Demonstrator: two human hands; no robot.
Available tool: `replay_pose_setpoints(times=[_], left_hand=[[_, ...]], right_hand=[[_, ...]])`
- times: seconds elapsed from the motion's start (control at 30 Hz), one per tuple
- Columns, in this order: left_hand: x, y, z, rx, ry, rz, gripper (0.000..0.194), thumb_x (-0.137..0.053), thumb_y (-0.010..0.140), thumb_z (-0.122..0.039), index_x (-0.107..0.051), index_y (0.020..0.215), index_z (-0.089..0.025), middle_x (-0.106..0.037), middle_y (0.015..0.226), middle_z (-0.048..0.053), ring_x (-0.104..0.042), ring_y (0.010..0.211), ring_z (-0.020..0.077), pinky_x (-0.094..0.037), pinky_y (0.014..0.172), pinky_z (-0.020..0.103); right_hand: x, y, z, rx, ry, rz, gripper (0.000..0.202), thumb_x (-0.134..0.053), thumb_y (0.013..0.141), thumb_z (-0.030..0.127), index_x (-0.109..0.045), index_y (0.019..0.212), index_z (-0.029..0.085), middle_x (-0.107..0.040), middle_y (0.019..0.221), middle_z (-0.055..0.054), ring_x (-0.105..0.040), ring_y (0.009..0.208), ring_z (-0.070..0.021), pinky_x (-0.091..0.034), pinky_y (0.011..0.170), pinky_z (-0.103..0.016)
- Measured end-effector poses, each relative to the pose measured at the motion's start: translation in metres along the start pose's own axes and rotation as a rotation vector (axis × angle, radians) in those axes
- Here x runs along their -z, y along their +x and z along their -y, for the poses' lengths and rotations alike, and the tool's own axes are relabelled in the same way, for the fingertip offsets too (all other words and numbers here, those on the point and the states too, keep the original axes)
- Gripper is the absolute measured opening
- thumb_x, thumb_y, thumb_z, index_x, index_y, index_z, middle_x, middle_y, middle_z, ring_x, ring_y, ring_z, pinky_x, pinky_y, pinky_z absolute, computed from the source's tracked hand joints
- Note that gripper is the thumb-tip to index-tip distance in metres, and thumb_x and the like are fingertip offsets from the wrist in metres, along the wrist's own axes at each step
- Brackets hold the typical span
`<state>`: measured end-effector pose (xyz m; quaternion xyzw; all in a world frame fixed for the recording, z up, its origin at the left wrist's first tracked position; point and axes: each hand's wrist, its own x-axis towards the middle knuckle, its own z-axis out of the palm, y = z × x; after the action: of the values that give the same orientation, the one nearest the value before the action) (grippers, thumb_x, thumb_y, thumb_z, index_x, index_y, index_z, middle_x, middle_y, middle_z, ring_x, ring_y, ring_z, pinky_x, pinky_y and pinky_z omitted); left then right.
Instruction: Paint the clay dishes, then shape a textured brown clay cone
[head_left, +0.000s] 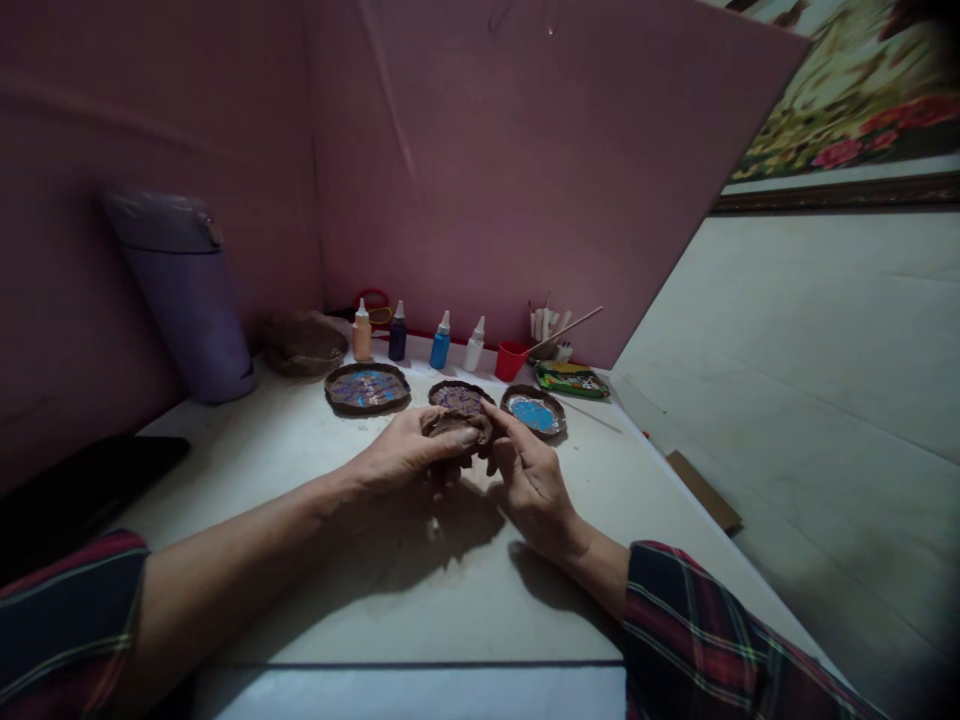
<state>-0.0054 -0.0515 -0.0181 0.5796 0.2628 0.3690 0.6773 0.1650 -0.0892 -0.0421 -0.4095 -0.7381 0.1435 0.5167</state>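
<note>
A lump of brown clay (459,428), hollowed like a small bowl, is held above the table between my two hands. My left hand (420,440) grips its left side, thumb laid along the near wall and fingers underneath. On the opposite side, my right hand (531,470) pinches the clay's edge, its index finger reaching along the rim. Just beyond the clay lies a round clay dish (459,396) with purple specks. Left of it is a wider dish (367,388) painted blue and purple, and to the right a dish (534,414) with a blue centre.
Paint bottles in peach (362,335), dark purple (397,335), blue (440,345) and white (474,348) line the back. A red cup (511,361), a green packet (571,380) and a clay bowl (307,345) stand near them. A purple tumbler (187,300) leans at left.
</note>
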Motion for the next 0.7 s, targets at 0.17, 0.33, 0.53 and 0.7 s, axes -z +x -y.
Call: replay_pose_setpoints(times=[0.17, 0.33, 0.53, 0.7], left_hand=[[-0.0007, -0.0012, 0.0, 0.013, -0.03, 0.017, 0.031, -0.069, 0.074, -0.038, -0.06, 0.091, -0.014, -0.057, 0.064, -0.002, -0.048, 0.04, 0.0059, -0.038, 0.035, 0.018], [0.0003, -0.0021, 0.0003, -0.05, 0.024, 0.005, 0.028, -0.068, 0.075, -0.036, -0.06, 0.09, -0.014, -0.058, 0.066, -0.001, -0.049, 0.041, 0.0067, -0.036, 0.034, 0.017], [0.0019, 0.0011, 0.0049, -0.057, 0.007, 0.005, 0.03, -0.07, 0.075, -0.036, -0.061, 0.094, -0.015, -0.06, 0.067, 0.0, -0.055, 0.046, 0.0089, -0.043, 0.04, 0.018], [-0.0039, 0.0, 0.0002, 0.044, -0.253, 0.04, 0.042, -0.061, 0.077, -0.051, -0.059, 0.101, -0.017, -0.065, 0.086, 0.008, -0.064, 0.061, 0.0154, -0.051, 0.053, 0.026]], right_hand=[[-0.002, 0.0006, -0.0032, -0.149, 0.105, -0.047, 0.041, -0.039, 0.094, 0.044, -0.059, 0.115, 0.015, -0.062, 0.083, -0.006, -0.059, 0.07, -0.0156, -0.05, 0.064, -0.029], [-0.0023, -0.0008, -0.0018, -0.132, 0.16, 0.007, 0.035, -0.044, 0.093, 0.041, -0.061, 0.114, 0.019, -0.064, 0.09, -0.006, -0.06, 0.078, -0.0166, -0.05, 0.068, -0.029], [-0.0018, 0.0013, 0.0038, -0.127, 0.12, 0.011, 0.028, -0.055, 0.089, 0.034, -0.06, 0.112, 0.02, -0.065, 0.1, -0.007, -0.062, 0.087, -0.0183, -0.05, 0.074, -0.03], [-0.0003, 0.0037, 0.0018, -0.078, 0.045, -0.065, 0.023, -0.052, 0.09, 0.025, -0.061, 0.111, 0.021, -0.064, 0.104, -0.006, -0.059, 0.096, -0.018, -0.047, 0.083, -0.031]])
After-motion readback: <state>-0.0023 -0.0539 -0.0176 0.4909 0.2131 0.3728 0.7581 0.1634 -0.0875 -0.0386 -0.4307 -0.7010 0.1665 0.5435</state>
